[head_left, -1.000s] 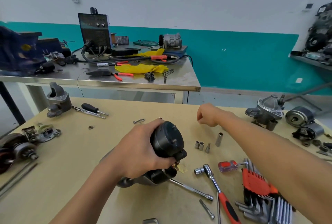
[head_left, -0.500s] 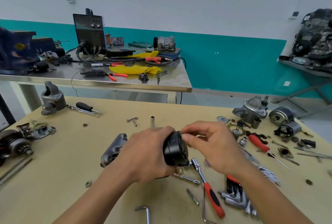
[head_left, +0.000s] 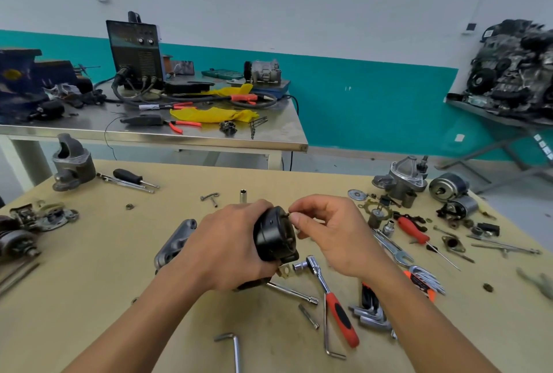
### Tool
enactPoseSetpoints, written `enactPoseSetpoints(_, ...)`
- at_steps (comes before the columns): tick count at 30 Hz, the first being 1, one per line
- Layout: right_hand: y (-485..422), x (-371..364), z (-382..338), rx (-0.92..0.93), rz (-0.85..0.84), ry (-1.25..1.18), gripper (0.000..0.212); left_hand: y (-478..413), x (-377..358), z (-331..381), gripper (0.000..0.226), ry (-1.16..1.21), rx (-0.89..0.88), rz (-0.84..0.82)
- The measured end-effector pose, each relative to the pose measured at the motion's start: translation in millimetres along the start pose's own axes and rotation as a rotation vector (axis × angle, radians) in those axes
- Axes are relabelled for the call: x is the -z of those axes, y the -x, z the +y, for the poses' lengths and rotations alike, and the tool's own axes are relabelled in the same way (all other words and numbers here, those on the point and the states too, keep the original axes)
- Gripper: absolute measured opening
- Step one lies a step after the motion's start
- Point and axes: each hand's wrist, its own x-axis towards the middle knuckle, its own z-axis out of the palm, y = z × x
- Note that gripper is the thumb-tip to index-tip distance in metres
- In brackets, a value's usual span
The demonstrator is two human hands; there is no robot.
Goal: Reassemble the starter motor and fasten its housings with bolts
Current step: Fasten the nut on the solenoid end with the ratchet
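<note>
A wooden workbench (head_left: 89, 297) is spread beneath both hands, and the starter motor (head_left: 273, 236) is held over its middle. The motor's black body is gripped by the left hand (head_left: 227, 248), whose fingers are curled round it, and the black end cap is turned toward the right hand (head_left: 335, 238). An aluminium nose housing (head_left: 175, 242) is seen just left of that grip; whether it is joined to the body cannot be told. A red-handled ratchet (head_left: 336, 303) is laid on the bench just below the right hand. A small bolt (head_left: 288, 214) is pinched narrowly between the right thumb and forefinger and is set against the upper rim of the cap, with little of it shown.
</note>
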Motion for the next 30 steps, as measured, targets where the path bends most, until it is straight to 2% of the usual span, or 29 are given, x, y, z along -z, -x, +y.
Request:
enactPoseSetpoints(6, -2, -1, 4, 0.021, -0.001, 0.034, 0.024, -1, 0, -1, 0.054, 0.0, -0.012, -0.014)
enactPoseSetpoints(12, -3, 0, 4, 0.07, -0.017, 0.17, 0.017, -2, -1, 1, 0.054, -0.001, -0.021, -0.024)
enactPoseSetpoints(16, -4, -3, 8, 0.169, 0.009, 0.333, 0.014, -2, 0, 1, 0.055, 0.002, -0.031, -0.03)
enactPoseSetpoints(20, -5, -11, 11, 0.239, 0.037, 0.439, 0.03, -1, -1, 2, 0.055, -0.014, -0.042, -0.014)
enactPoseSetpoints(26, -10, -12, 8, 0.086, 0.094, 0.272, 0.07, -1, 0, 2, 0.055, -0.016, -0.039, -0.019)
enactPoseSetpoints(28, -11, -4, 7, 0.128, 0.147, 0.211, 0.071, -1, 0, 2, 0.055, -0.016, -0.038, -0.016)
enactPoseSetpoints(30, -7, 2, 7, 0.215, 0.141, 0.201, 0.06, -1, 0, 2, 0.055, -0.015, -0.041, -0.016)
